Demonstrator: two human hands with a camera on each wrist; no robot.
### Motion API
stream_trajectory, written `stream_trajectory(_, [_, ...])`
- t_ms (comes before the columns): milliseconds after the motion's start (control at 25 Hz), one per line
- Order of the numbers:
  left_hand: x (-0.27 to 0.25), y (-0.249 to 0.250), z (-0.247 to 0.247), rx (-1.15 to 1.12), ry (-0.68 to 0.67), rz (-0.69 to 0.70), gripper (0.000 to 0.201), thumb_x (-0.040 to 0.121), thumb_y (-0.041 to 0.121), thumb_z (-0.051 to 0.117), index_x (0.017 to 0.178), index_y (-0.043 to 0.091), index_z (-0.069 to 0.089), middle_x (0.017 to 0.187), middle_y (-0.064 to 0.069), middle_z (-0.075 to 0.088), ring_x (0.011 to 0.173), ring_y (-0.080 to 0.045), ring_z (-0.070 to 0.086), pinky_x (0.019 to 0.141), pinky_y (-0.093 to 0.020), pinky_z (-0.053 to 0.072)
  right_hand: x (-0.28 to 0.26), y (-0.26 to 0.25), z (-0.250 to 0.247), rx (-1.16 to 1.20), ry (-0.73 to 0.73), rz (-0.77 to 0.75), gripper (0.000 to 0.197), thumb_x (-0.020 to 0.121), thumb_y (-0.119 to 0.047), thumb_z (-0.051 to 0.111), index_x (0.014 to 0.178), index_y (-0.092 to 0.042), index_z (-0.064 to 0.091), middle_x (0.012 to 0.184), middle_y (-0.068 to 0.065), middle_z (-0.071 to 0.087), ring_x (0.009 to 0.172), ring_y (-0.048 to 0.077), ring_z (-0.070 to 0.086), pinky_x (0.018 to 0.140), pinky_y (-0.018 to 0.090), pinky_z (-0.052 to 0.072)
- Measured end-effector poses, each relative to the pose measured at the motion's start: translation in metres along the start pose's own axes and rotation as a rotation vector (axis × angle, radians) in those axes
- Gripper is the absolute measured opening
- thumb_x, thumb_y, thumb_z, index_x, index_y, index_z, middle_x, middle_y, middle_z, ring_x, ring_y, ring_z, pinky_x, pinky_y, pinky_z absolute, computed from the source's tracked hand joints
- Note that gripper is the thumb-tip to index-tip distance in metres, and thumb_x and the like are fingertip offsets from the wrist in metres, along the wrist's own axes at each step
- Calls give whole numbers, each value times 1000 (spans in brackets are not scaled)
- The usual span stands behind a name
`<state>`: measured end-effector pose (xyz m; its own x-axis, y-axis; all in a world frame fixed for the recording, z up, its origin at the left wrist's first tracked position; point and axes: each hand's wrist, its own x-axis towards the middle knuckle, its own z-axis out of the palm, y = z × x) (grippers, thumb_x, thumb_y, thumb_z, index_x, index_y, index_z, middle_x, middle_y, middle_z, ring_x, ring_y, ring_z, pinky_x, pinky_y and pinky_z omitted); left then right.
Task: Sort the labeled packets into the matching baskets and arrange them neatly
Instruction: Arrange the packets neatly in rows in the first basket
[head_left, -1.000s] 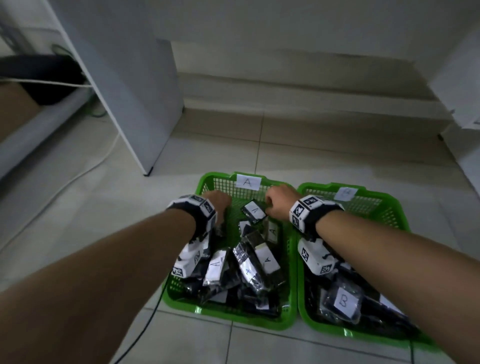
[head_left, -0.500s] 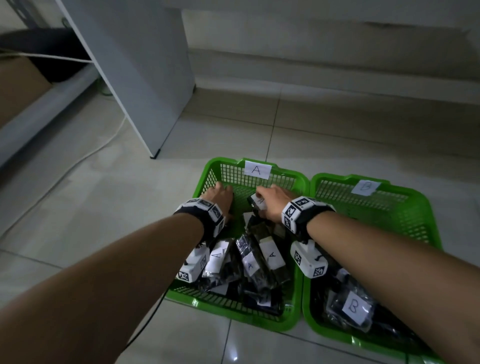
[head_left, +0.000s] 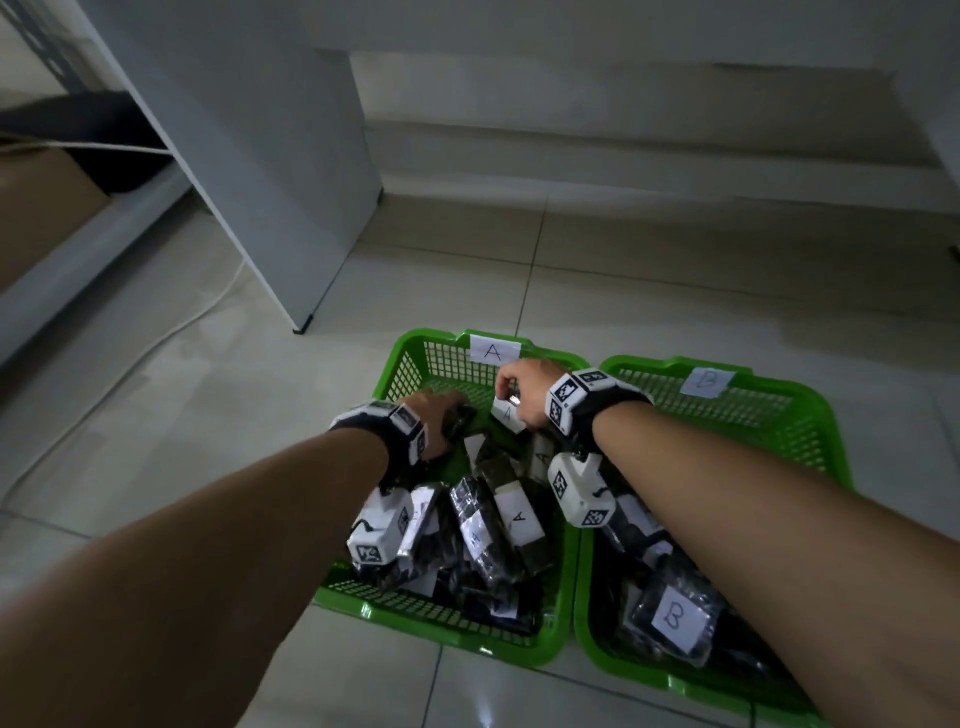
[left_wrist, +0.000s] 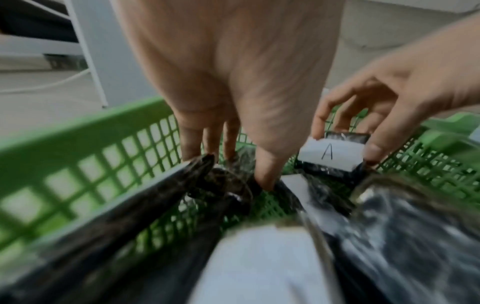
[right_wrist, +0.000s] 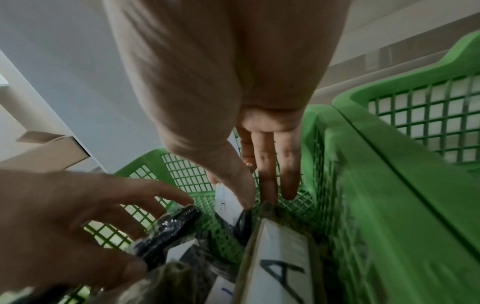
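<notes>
Both hands work at the far end of the left basket (head_left: 415, 349), marked A. The right hand (head_left: 527, 385) pinches an A packet (left_wrist: 329, 155) near the far wall, bare mesh around it. The left hand (head_left: 434, 413), fingers curled, grips a dark packet (left_wrist: 221, 181) by the left wall. The right basket (head_left: 810, 410) touches alongside.

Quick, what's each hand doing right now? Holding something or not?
Left hand: fingers pinch a dark packet in basket A.
Right hand: pinches a packet labeled A by its edges.
</notes>
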<state>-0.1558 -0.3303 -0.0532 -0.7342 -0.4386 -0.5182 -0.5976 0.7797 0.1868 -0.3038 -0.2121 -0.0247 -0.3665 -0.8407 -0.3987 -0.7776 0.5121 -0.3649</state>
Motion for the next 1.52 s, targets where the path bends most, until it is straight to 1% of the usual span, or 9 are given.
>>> stream_trajectory(120, [-7, 4, 18, -103, 58, -133, 75, 72, 38, 78, 134, 26, 37, 117, -8, 62, 101, -31, 64, 85, -42, 57, -1, 1, 1, 43, 5, 18, 28, 80, -6, 71, 104, -21, 72, 107, -3, 67, 87, 16, 58, 69, 23, 45])
stream_trajectory(240, [3, -13, 11, -348, 114, -184, 55, 79, 18, 73, 127, 16, 47, 111, -9, 64, 103, -32, 64, 83, -35, 55, -5, -1, -3, 81, 69, 35, 27, 79, 0, 72, 97, -20, 77, 110, -2, 73, 88, 15, 64, 70, 23, 47])
stream_trajectory(400, [4, -53, -10, -650, 28, -15, 30, 87, 4, 60, 93, 30, 73, 106, -12, 73, 101, -40, 67, 90, -57, 55, -13, -10, -20, 194, 182, 140, 36, 83, 10, 61, 96, -19, 79, 114, 4, 72, 102, 23, 68, 84, 32, 57])
stream_trajectory(600, [10, -38, -36, -318, 159, 212, 43, 95, 2, 47, 126, 29, 61, 111, 1, 66, 86, -22, 66, 68, -32, 57, -19, -15, 11, 373, 383, 293, 31, 86, 2, 62, 84, -22, 81, 101, -2, 77, 93, 15, 70, 80, 25, 54])
stream_trajectory(840, [24, -27, -54, -11, 115, 327, 49, 89, -5, 50, 124, 28, 61, 124, 0, 62, 103, -21, 60, 81, -26, 48, -20, -6, 17, 544, 478, 392, 28, 89, 0, 59, 92, -17, 81, 102, 1, 76, 92, 18, 67, 83, 26, 54])
stream_trajectory(960, [31, -20, -53, 164, 158, 333, 41, 90, 8, 61, 127, 25, 60, 127, -1, 63, 111, -23, 61, 95, -33, 50, -16, -9, 20, 540, 467, 424, 29, 90, 2, 57, 96, -15, 81, 103, 2, 74, 88, 16, 65, 79, 23, 51])
stream_trajectory(1240, [36, -20, -43, 360, 117, 328, 49, 83, 5, 70, 129, 18, 63, 133, -4, 57, 113, -26, 63, 97, -37, 53, -7, -4, 33, 470, 390, 423, 21, 87, -12, 75, 107, -12, 79, 115, 6, 74, 104, 24, 68, 86, 25, 50])
stream_trajectory(1360, [35, -16, -37, 406, 115, 343, 55, 85, 4, 66, 137, 20, 56, 133, -3, 57, 116, -26, 62, 96, -37, 54, -6, -5, 31, 544, 441, 423, 22, 88, -3, 67, 102, -13, 80, 112, 4, 75, 90, 15, 65, 77, 20, 49])
stream_trajectory(1520, [34, -15, -26, 383, 77, 322, 65, 87, 3, 66, 144, 27, 47, 138, -5, 54, 118, -27, 61, 98, -38, 53, -1, -6, 35, 524, 362, 405, 32, 90, 4, 58, 106, -16, 78, 118, 0, 72, 95, 13, 61, 77, 17, 44])
